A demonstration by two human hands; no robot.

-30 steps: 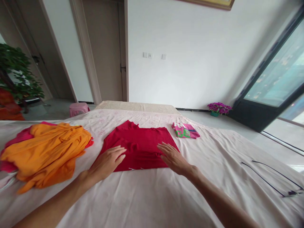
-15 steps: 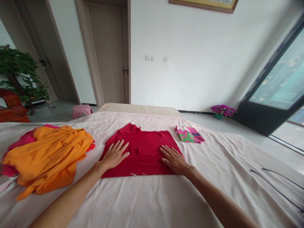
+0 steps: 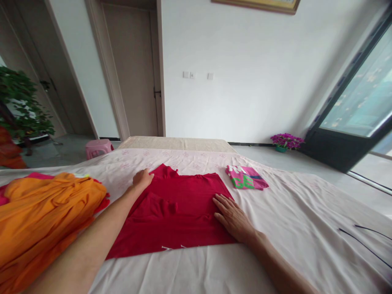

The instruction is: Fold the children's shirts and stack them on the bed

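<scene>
A dark red garment (image 3: 190,196), probably a shirt, lies spread in front of me, with white lettering partly showing at its near edge. At its far left edge, my left hand (image 3: 142,179) is closed with the fingers pinching the cloth. My right hand (image 3: 231,214) rests flat on the garment's right side, fingers stretched out. Wrinkles run across the cloth between the two hands, and a small raised fold stands near its middle.
To the left is a heap of orange clothes (image 3: 52,204) with red and pink cloth under it. A folded pink garment (image 3: 247,178) with green and white letters lies at the right. Black cords (image 3: 364,246) cross the pale bedsheet (image 3: 294,212). A pink stool (image 3: 98,148) stands beyond the left edge.
My left hand has gone from lying flat on the red garment to gripping its far left edge. The garment's left part has wrinkled and shifted nearer. My right hand stays flat.
</scene>
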